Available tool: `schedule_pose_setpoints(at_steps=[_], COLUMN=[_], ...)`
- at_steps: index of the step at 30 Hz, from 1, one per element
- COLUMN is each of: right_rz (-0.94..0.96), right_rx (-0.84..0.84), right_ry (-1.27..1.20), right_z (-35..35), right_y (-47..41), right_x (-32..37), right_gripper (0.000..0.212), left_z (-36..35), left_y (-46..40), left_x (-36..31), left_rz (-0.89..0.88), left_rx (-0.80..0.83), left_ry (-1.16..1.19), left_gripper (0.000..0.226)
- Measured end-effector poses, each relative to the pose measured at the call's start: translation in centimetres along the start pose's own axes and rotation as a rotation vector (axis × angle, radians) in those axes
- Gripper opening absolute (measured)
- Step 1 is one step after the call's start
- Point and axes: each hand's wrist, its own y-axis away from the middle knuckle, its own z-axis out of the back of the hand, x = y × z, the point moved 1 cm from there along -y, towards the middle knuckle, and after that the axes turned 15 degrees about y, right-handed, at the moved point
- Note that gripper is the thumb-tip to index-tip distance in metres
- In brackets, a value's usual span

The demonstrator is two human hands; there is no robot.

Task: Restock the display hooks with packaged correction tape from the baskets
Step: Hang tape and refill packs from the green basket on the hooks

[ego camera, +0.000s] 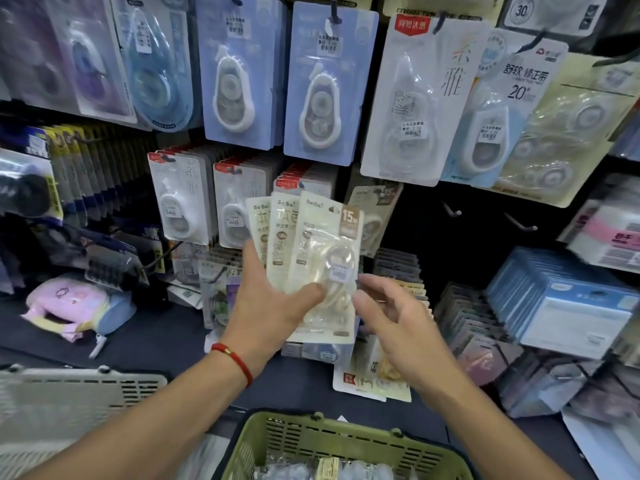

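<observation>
In green basket (311, 441): clear packaged correction tape (325, 469).

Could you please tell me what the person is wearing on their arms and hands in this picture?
Both forearms are bare, with no sleeves in view. The left hand has a thin red cord bracelet with a small gold bead around its wrist. The right hand wears no glove, and no bracelet or watch shows on it.
</observation>
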Motion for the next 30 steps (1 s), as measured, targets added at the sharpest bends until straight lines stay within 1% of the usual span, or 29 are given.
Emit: schedule_pose_setpoints(at_steps=[2,5,8,10,12,14,16,20,24,27,28,30], right_rz=[0.027,0.015,-0.038,-0.065,-0.074,-0.052,-0.030,-0.024,-0.004,0.016,-0.004,-0.102], right_rx=[0.014,-0.043,-0.068,-0.122,-0.226,-0.312,-0.348,-0.368,-0.387,-0.391,-0.374,-0.308], right_ry=[-0.082,-0.205,-0.331,-0.392,-0.378,-0.297,-0.237,-0.251,-0.289,-0.282,-0.278,-0.198], right_z=[-0.6,-0.8,-0.7,-0.4,0.0,0.6,0.9,1.3,1.7,1.8,1.7,1.4], right_y=[0.3,0.6,0.8,0.9,0.9,0.5,0.0,-1.2,-1.9,-2.0,-2.0,-2.0], right_x=[0.3,0.2,0.2,0.4,0.5,0.3,-0.1,-0.5,-0.5,-0.8,-1.1,-1.6], right_gripper=[0.040,0.038,0.040,0.041,0.037,0.030,0.028,0.032,0.036,0.034,0.037,0.052], left_z=[-0.4,-0.7,-0.7,-0.5,-0.3,0.2,0.6,1.0,0.9,0.7,0.8,0.8], left_y=[0.5,1.1,1.3,1.2,1.0,0.7,0.4,0.3,0.4,0.4,0.4,0.4], left_x=[0.3,0.7,0.5,0.3,0.1,-0.1,-0.1,-0.2,-0.5,-0.8,-0.7,-0.7], left_rz=[0.032,0.088,0.135,0.157,0.138,0.091,0.039,-0.026,-0.056,-0.065,-0.068,-0.073], left_rx=[0.060,0.099,0.090,0.051,-0.012,-0.096,-0.163,-0.238,-0.248,-0.253,-0.254,-0.250], left_ry=[0.027,0.118,0.177,0.200,0.172,0.116,0.079,0.044,0.021,0.011,0.010,0.007], left_gripper=[0.085,0.090,0.095,0.087,0.076,0.063,0.060,0.064,0.060,0.061,0.062,0.064])
